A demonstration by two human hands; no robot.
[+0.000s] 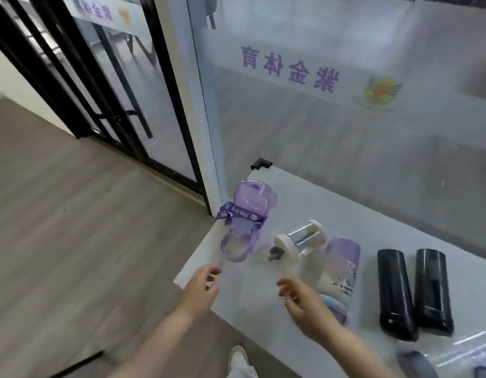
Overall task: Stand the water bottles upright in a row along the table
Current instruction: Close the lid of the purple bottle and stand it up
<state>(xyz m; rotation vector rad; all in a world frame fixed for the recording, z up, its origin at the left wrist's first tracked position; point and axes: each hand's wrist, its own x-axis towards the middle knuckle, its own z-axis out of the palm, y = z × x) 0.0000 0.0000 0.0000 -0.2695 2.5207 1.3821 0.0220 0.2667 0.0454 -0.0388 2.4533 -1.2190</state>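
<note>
Several bottles lie on their sides on the white table (356, 222). A purple bottle with a ribboned strap (244, 214) lies near the left corner. Right of it is a clear bottle with white ends (299, 241), then a purple-and-white bottle (340, 271). Two black bottles (394, 293) (434, 290) lie side by side further right. My left hand (202, 289) hovers open over the table's near left edge, below the purple bottle. My right hand (304, 301) is open just below the clear bottle and partly covers the purple-and-white one. Neither hand holds anything.
A frosted glass wall (345, 105) with purple lettering runs along the table's far side. A black clamp (260, 162) sits at the far left corner. A clear plastic bag and a dark object (416, 364) lie at the near right. Wooden floor (72, 227) lies to the left.
</note>
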